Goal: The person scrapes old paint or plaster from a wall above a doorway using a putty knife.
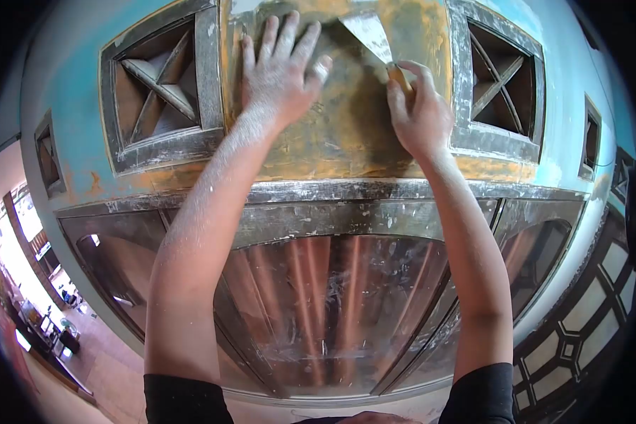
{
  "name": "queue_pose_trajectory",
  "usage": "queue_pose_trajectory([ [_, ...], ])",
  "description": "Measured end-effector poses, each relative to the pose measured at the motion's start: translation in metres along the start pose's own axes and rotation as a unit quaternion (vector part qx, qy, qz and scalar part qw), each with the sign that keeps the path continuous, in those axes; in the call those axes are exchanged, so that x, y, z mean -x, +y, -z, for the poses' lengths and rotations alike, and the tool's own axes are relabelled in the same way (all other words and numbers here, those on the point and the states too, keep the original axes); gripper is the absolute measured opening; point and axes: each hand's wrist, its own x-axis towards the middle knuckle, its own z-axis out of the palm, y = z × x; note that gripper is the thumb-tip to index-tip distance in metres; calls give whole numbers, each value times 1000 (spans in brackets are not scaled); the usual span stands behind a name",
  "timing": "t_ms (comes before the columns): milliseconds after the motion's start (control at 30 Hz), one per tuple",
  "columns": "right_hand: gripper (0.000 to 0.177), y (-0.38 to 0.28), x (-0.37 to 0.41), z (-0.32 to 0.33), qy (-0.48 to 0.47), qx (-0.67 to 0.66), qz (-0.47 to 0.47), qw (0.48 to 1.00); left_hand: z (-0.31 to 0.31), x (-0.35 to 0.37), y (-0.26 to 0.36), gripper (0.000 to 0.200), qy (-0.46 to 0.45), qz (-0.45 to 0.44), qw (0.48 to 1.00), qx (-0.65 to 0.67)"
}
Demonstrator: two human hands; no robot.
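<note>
My left hand (279, 74), dusted with white powder, lies spread against the upper left of a patchy yellow-brown wall panel (332, 134). Nothing is in it. My right hand (420, 109) is closed round the wooden handle of a putty knife (369, 39). The knife's wide, white-smeared blade points up and to the left, over the upper part of the panel. Whether its edge touches the surface cannot be told. The palm and part of the handle are hidden.
Framed openings with crossed bars (159, 88) (502, 81) flank the panel. Below runs a paint-spotted wooden ledge (332, 191) above glazed panes (332, 304). A patterned grille (572, 346) stands at lower right. Household items and a bright doorway appear at lower left.
</note>
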Motion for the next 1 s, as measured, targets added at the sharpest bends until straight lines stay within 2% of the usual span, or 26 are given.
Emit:
queue_pose_trajectory([
  [33, 32, -4, -3, -4, 24, -18, 3, 1000, 4, 8, 11, 58, -4, -16, 999, 27],
  [67, 32, -1, -8, -20, 68, -36, 46, 996, 8, 16, 24, 57, -27, -28, 998, 50],
  [133, 34, -19, -13, -28, 19, -31, 76, 996, 8, 21, 35, 61, -70, -34, 993, 91],
  [167, 35, -29, -13, -31, -11, -28, 96, 995, 4, 21, 39, 60, -66, 16, 982, 174],
  [233, 39, -40, -10, -42, 18, -89, 130, 987, 9, 19, 40, 57, -46, 60, 952, 298],
  [333, 46, -36, -10, -43, 13, -99, 192, 976, 16, 17, 33, 54, -65, 79, 925, 366],
  [400, 58, -33, -11, -43, 25, -111, 245, 963, 20, 16, 35, 53, -75, 91, 920, 374],
  [500, 66, -31, -9, -36, -28, -94, 235, 967, 28, 15, 42, 49, -74, 118, 901, 410],
  [567, 69, -26, -7, -40, -10, -112, 253, 961, 31, 15, 46, 42, -61, 185, 896, 399],
  [633, 73, -22, -6, -37, 10, -128, 269, 955, 47, 5, 43, 40, -60, 191, 897, 395],
  [700, 72, -15, -6, -27, -34, -136, 244, 959, 54, -5, 30, 38, -40, 196, 883, 425],
  [767, 66, 0, -18, -22, 10, -97, 226, 969, 75, -21, 12, 39, -88, 282, 888, 351],
  [833, 63, 16, -41, -8, 86, -8, 235, 968, 74, -25, -30, 44, -57, 225, 961, 152],
  [867, 61, 28, -51, -4, 107, 15, 223, 969, 76, -20, -43, 50, -8, 172, 979, 105],
  [967, 58, 43, -55, -9, 146, 30, 216, 965, 75, 9, -56, 49, 14, 145, 988, 56],
  [1000, 58, 39, -51, -9, 130, 85, 233, 960, 77, 18, -52, 50, -62, 187, 980, 35],
])
